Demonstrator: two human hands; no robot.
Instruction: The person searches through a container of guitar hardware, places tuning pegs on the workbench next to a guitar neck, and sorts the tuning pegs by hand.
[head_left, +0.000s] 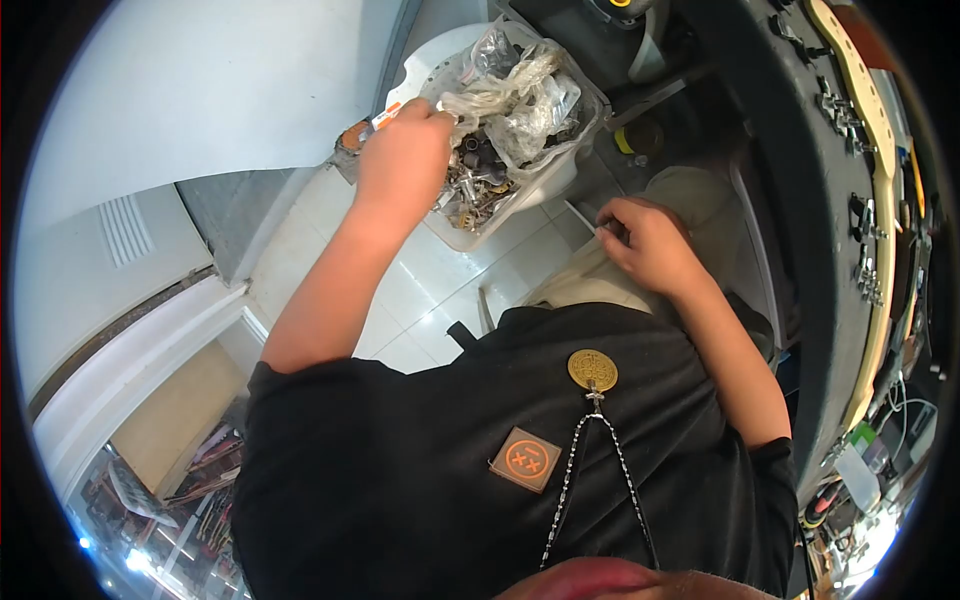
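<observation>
Both hands are forward: the left hand (405,155), arm stretched out, bends its fingers at the left side of a white plastic bin (535,196); the right hand (648,245) curls near the tan trousers (590,278), elbow bent. I can't tell whether either grips anything. Ahead of the person, the bin holds jumbled metal fittings (468,203) and crumpled clear plastic bags (530,112).

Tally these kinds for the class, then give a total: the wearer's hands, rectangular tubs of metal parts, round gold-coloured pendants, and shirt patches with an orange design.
Hands: 2 (left hand, right hand)
Tubs: 1 (parts tub)
Pendants: 1 (round pendant)
Patches: 1 (shirt patch)
Total: 5
</observation>
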